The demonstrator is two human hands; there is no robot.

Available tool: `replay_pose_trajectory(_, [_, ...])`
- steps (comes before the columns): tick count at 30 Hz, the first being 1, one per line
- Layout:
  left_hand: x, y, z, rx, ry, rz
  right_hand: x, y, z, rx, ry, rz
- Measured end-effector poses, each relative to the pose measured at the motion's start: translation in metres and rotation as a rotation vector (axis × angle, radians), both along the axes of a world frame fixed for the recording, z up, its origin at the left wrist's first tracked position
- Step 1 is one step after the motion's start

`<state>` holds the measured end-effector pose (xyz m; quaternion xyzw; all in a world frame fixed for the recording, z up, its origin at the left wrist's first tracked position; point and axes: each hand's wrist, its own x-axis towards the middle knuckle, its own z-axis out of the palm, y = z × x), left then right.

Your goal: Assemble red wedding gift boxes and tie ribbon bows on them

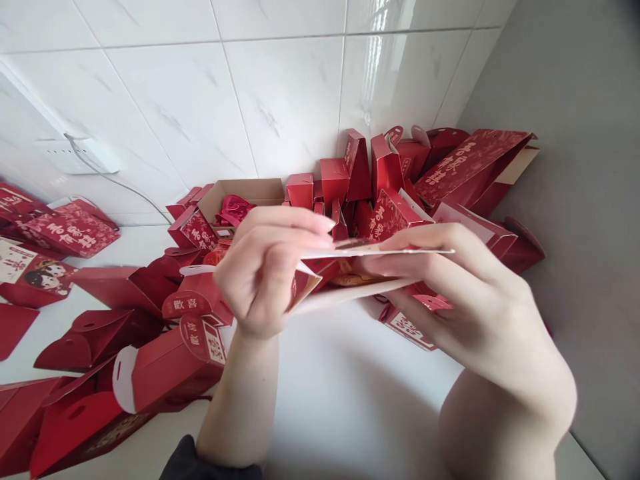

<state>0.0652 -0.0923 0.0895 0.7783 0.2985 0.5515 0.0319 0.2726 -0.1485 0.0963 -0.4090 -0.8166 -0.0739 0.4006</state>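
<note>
Cardboard box blank point(400, 252) held above white table point(345, 407), tiled wall point(280, 93) behind.

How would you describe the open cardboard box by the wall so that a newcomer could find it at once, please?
Start at the white tiled wall, where a heap of red gift boxes lies along its foot on the white table. Just beyond the left hand, which pinches a flat card, sits the cardboard box. It alone is plain brown and open-topped, with red pieces inside.
</note>
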Motion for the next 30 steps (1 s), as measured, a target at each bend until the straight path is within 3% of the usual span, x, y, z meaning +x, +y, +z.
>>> replay_pose_trajectory(2, [0.001, 0.007, 0.001, -0.139, -0.058, -0.076, 0.004, 0.007, -0.003, -0.208, -0.012, 0.016])
replay_pose_trajectory(5, [-0.004, 0.023, -0.003, -0.513, 0.084, -0.145, 0.006, 0.027, -0.014, -0.493, -0.015, 0.067])
replay_pose_trajectory(9, [-0.02, 0.038, -0.013, -0.767, 0.299, -0.199, 0.001, 0.058, -0.034, -0.598, 0.031, 0.076])
replay_pose_trajectory(15, [-0.024, 0.051, -0.029, -0.753, 0.487, -0.011, -0.006, 0.082, -0.058, -0.721, 0.024, 0.046])
replay_pose_trajectory(19, [-0.024, 0.051, -0.025, -0.649, 0.28, -0.019, -0.008, 0.077, -0.06, -0.688, 0.009, -0.001])
replay_pose_trajectory(21, [-0.034, 0.057, -0.021, -0.596, 0.118, 0.068, -0.01, 0.073, -0.058, -0.649, -0.012, -0.029])
replay_pose_trajectory(23, [-0.049, 0.073, -0.017, -0.576, 0.04, 0.263, -0.013, 0.07, -0.054, -0.621, -0.05, -0.075])
replay_pose_trajectory(27, [-0.078, 0.134, -0.021, -0.599, 0.009, 0.716, -0.019, 0.065, -0.05, -0.606, -0.128, -0.138])
replay_pose_trajectory(30, [-0.081, 0.181, -0.028, -0.767, 0.159, 0.795, -0.02, 0.063, -0.048, -0.619, -0.131, -0.139])
